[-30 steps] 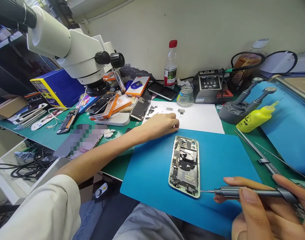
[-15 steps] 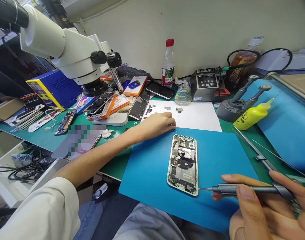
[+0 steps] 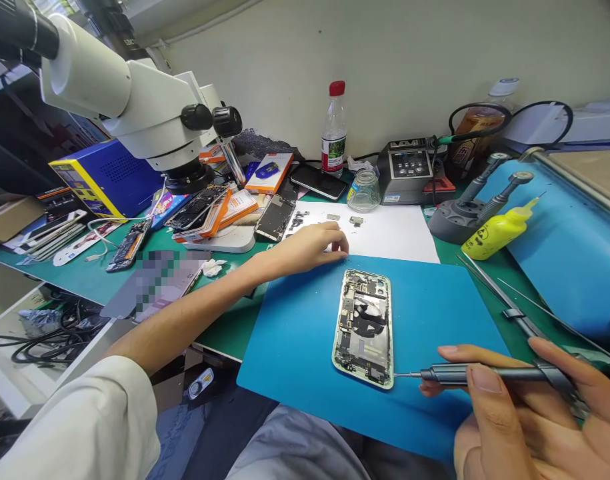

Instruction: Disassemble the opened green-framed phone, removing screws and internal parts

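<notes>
Right hand (image 3: 555, 433): gripping screwdriver (image 3: 449, 375), tip at lower right edge of phone (image 3: 363, 330) | left hand (image 3: 317, 248): curled near paper (image 3: 405, 233), contents cannot tell | phone: on mat (image 3: 295, 340), parts inside | drawer (image 3: 92, 353): holding cables (image 3: 39, 347)

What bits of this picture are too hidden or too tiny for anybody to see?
All in the head view:
Whatever lies under the left hand: hidden by the hand itself.
Tip of the screwdriver: too small to tell whether it touches the open phone.
The phone's underside: hidden against the blue mat.
Wrist of the right hand: cut off by the picture's edge.
Black bits on the white paper: too small to name.
</notes>
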The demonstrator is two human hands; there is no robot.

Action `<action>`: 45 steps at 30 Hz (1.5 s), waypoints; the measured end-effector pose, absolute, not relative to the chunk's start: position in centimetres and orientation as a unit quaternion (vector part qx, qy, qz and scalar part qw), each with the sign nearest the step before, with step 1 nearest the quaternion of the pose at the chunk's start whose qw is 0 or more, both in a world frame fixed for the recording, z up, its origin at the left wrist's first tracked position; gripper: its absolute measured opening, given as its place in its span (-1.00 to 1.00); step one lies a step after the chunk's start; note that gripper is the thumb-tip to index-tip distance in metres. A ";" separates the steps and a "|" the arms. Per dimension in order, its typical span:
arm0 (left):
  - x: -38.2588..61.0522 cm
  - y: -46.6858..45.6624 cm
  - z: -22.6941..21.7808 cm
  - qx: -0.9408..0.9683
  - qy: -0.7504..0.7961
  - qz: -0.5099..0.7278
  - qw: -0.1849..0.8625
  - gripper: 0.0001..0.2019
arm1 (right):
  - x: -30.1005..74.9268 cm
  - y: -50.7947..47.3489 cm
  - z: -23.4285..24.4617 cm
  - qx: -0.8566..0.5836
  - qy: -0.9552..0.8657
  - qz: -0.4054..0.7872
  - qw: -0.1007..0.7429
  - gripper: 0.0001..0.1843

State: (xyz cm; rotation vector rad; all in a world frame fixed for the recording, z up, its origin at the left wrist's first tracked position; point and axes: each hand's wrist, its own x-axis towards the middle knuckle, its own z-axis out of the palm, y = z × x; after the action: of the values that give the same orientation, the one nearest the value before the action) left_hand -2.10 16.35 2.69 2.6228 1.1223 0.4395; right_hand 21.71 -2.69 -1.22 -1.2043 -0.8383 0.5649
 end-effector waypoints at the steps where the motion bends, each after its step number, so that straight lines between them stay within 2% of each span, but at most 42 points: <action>1: -2.1 16.4 2.7 0.901 0.385 0.151 0.131 -0.92 | 21.7 -2.7 -1.2 -0.541 -0.378 0.254 0.707 -0.40; 5: -2.1 16.5 2.6 0.899 0.386 0.151 0.142 -0.92 | 21.8 -2.6 -1.2 -0.537 -0.378 0.253 0.711 -0.36; 10: -2.1 16.2 2.5 0.898 0.388 0.150 0.143 -0.93 | 21.9 -2.7 -1.3 -0.538 -0.381 0.259 0.706 -0.44; 16: -2.0 16.2 2.8 0.895 0.395 0.160 0.129 -0.91 | 21.8 -2.8 -1.2 -0.534 -0.376 0.265 0.710 -0.43; 24: -3.3 10.7 5.2 0.853 0.464 0.219 0.095 -0.64 | 21.3 -2.3 -0.6 -0.524 -0.382 0.245 0.721 -0.37; 27: -3.4 6.3 4.5 0.840 0.488 0.214 0.103 -0.61 | 21.6 -2.0 -0.9 -0.529 -0.410 0.279 0.688 -0.42; 30: -2.8 2.9 2.8 0.830 0.525 0.168 0.088 -0.67 | 22.2 -1.7 -1.2 -0.541 -0.438 0.324 0.640 -0.44; 34: -1.2 1.2 1.1 0.819 0.555 0.123 0.076 -0.59 | 23.0 -1.0 -1.4 -0.541 -0.456 0.391 0.589 -0.39; 37: -0.1 1.0 0.8 0.817 0.552 0.132 0.104 -0.60 | 23.5 -0.9 -1.3 -0.535 -0.461 0.449 0.548 -0.33; 45: 0.2 0.3 0.6 0.815 0.525 0.160 0.186 -0.56 | 23.9 -1.6 -0.5 -0.528 -0.406 0.480 0.572 -0.31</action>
State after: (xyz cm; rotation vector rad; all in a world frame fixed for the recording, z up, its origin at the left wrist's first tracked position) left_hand 0.16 0.35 0.61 2.2945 1.4787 0.4519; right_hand 23.88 -1.61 -0.46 -1.2385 -0.9513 1.1248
